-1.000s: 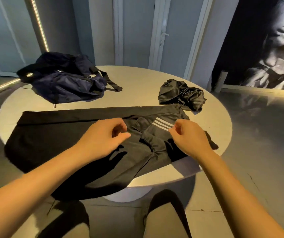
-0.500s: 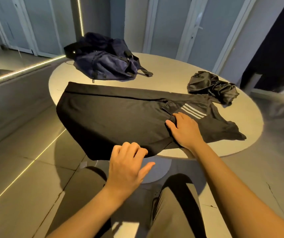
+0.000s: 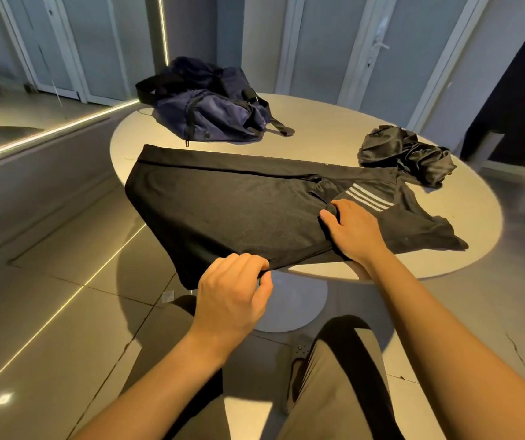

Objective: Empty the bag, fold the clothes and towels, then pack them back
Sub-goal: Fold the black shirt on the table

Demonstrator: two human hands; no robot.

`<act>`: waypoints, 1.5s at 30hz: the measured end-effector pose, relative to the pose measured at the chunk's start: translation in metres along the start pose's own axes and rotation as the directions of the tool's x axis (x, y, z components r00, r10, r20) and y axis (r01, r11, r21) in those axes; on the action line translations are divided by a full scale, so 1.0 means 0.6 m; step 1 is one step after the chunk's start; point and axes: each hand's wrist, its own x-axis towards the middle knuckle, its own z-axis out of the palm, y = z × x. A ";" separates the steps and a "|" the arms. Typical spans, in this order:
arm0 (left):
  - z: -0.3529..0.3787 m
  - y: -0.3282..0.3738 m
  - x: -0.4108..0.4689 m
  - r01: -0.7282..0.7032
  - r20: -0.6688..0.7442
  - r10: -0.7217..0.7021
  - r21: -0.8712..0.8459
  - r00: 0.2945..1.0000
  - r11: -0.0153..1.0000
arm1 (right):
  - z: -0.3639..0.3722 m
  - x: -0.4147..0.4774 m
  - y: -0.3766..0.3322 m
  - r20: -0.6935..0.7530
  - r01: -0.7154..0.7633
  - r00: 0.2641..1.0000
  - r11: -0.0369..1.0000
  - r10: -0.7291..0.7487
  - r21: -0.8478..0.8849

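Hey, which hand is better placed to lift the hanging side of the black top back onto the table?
Left, probably. The left hand pinches the near edge of the black top where it hangs off the table. The right hand is farther in, holding the cloth by the white stripes.

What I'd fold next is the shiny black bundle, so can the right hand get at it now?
Likely yes: the bundle lies uncovered on the table, beyond the right hand, with only the flat black garment between. That hand grips the garment and would have to let go.
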 end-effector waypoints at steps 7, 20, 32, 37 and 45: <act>-0.043 -0.018 0.012 0.336 0.252 -0.297 -0.128 0.921 0.933 | -0.003 -0.001 -0.001 0.004 0.004 1.000 1.000 -0.004 0.002; -0.107 -0.067 0.075 0.484 0.461 -0.289 -0.389 0.839 0.784 | -0.010 -0.005 -0.005 0.001 -0.005 1.000 1.000 0.005 0.030; -0.122 -0.093 0.143 0.439 0.646 -0.128 -0.349 0.753 0.828 | -0.094 -0.053 -0.180 0.290 0.298 0.836 0.830 -0.466 0.472; -0.125 -0.103 0.130 0.455 0.654 -0.173 -0.290 0.736 0.842 | -0.095 -0.047 -0.179 0.329 0.212 0.815 0.773 -0.478 0.598; -0.152 -0.137 0.038 0.363 0.382 -0.319 -0.046 0.867 0.931 | -0.082 -0.035 -0.162 0.363 0.140 0.826 0.781 -0.432 0.609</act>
